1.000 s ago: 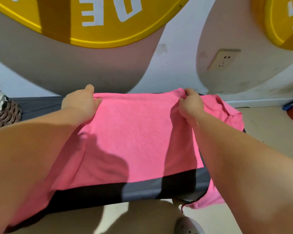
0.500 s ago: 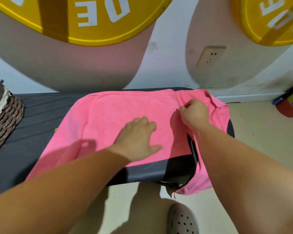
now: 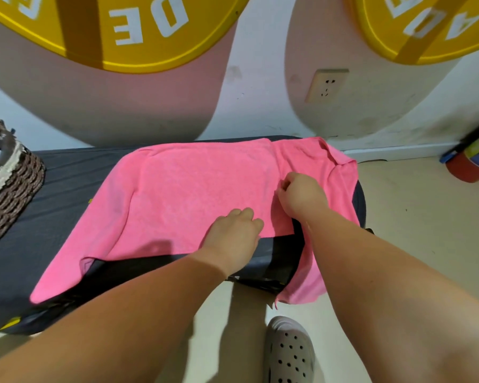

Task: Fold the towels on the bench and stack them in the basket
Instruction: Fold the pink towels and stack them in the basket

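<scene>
At the far left edge of the view, the woven basket (image 3: 14, 186) stands on the dark bench (image 3: 67, 172), well apart from the work, and we cannot see into it. Moving right, the pink towel (image 3: 194, 183) lies across the bench's right half, one layer doubled over another. Its near left corner trails toward the front edge, and its right portion hangs over the bench end.

A second ago both hands were up at the far edge, holding the top layer by its corners. That layer now lies flat, so we take the first fold as laid. The left hand (image 3: 233, 236) has since come down from the far corner and crossed the middle of the cloth. It now rests on the near edge of the upper layer, fingers close together and slightly bent, pressing but gripping nothing.

Just to its right, the right hand (image 3: 302, 194) has drawn back from the far edge toward the middle of the layer's right side. Its fingers are curled and pinch a ridge of the towel there. We judge that the hands are closing in on the same side to settle that edge or start the next fold.

The fold is uneven: the lower layer shows at the left, and the loose part at the right needs taking in. Nothing of this towel has reached the basket yet.
</scene>
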